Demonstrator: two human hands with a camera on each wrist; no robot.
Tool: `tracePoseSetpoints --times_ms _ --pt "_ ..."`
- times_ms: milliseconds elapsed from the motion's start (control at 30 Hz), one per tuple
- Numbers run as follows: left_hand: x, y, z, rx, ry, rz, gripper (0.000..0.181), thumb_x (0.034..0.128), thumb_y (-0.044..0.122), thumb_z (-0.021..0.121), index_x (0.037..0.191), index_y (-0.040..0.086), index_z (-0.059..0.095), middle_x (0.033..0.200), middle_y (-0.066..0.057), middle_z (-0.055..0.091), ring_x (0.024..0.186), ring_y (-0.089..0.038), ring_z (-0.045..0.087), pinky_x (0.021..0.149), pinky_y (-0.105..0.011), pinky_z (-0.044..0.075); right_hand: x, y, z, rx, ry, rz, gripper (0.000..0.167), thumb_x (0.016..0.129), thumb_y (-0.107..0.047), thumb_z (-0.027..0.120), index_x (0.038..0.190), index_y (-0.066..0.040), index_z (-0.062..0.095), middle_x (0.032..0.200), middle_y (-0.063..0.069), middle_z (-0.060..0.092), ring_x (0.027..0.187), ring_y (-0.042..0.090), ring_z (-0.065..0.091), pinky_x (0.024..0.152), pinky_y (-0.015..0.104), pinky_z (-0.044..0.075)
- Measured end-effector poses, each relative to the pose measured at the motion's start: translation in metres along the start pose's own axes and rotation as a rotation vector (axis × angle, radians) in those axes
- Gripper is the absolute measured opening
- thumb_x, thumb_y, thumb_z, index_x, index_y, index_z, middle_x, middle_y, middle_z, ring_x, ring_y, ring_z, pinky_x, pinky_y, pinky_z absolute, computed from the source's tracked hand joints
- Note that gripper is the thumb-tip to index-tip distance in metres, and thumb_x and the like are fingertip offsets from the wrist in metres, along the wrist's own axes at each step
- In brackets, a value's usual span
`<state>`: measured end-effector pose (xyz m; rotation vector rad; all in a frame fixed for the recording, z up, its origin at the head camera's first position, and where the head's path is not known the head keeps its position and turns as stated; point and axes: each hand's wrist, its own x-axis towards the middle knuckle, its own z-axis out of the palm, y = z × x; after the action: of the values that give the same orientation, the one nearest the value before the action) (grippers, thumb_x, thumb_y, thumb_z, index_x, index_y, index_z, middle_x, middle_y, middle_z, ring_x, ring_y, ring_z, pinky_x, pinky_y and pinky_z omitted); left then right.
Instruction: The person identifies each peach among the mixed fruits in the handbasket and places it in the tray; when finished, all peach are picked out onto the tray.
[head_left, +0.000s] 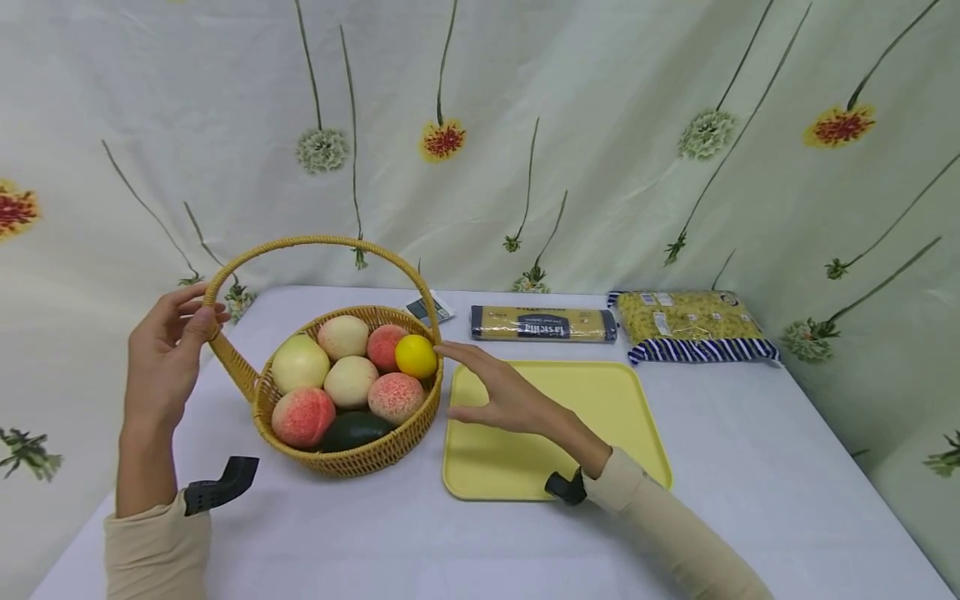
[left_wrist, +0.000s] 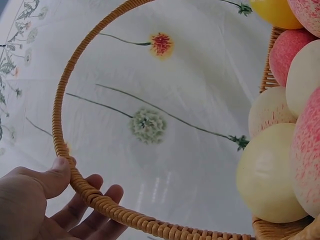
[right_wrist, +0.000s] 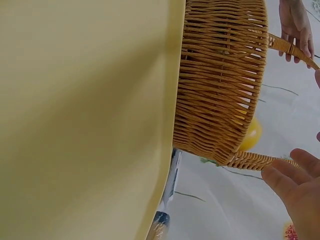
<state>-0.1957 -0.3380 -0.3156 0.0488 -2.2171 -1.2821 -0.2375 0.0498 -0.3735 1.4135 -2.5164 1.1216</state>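
Observation:
A round wicker basket (head_left: 348,467) with a tall hooped handle (head_left: 322,241) stands on the left of the table. Inside lie several peaches (head_left: 303,417), pale round fruits (head_left: 300,364), a yellow fruit (head_left: 416,357) and a dark green fruit (head_left: 356,432). My left hand (head_left: 167,350) holds the handle's left side, thumb on the near side and fingers behind it, as the left wrist view (left_wrist: 45,205) shows. The extended fingertips of my right hand (head_left: 502,392) touch or nearly touch the handle's right base, with the thumb spread apart; contact is unclear.
A yellow tray (head_left: 555,487) lies right of the basket, beneath my right forearm. Behind it are a long pasta packet (head_left: 543,323) and a bag of yellow pasta (head_left: 690,325). A small dark-and-white item (head_left: 435,308) sits behind the basket. A flowered cloth (head_left: 480,192) hangs at the back.

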Motion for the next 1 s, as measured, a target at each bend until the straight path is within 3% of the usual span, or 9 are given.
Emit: tracePoseSetpoints --times_ms 267,700,833,1000 --pt "0.001 -0.002 0.001 0.008 0.008 0.000 0.039 0.1000 0.020 0.049 0.139 0.022 0.050 0.104 0.013 0.058 0.095 -0.001 0.058 0.081 -0.007 0.044 0.018 -0.005 0.010 0.036 -0.039 -0.007 0.075 0.086 -0.030 0.073 0.148 -0.017 0.033 0.151 0.002 0.036 0.140 0.016 0.032 0.111 0.040 0.033" --pt "0.001 -0.004 0.000 0.008 -0.004 0.002 0.040 0.1000 0.021 0.049 0.140 0.023 0.049 0.106 0.011 0.058 0.096 -0.001 0.058 0.084 -0.009 0.044 0.040 -0.006 0.026 0.116 -0.109 0.052 0.070 0.088 -0.027 0.070 0.147 -0.010 0.037 0.147 0.006 0.042 0.134 0.018 0.041 0.110 0.034 0.034" --pt "0.001 -0.003 0.000 0.015 -0.008 0.003 0.040 0.1000 0.021 0.048 0.140 0.023 0.049 0.105 0.014 0.057 0.097 0.000 0.058 0.083 -0.007 0.044 0.046 -0.006 0.030 0.148 -0.120 0.024 0.068 0.089 -0.026 0.069 0.146 -0.008 0.037 0.145 0.010 0.045 0.133 0.021 0.044 0.109 0.029 0.035" --pt "0.000 -0.003 -0.001 0.022 -0.013 -0.007 0.040 0.1002 0.022 0.048 0.140 0.024 0.048 0.105 0.016 0.056 0.098 0.000 0.057 0.086 -0.009 0.044 0.052 -0.007 0.035 0.109 -0.151 -0.005 0.066 0.090 -0.026 0.068 0.146 -0.009 0.038 0.144 0.006 0.047 0.130 0.017 0.046 0.106 0.025 0.037"
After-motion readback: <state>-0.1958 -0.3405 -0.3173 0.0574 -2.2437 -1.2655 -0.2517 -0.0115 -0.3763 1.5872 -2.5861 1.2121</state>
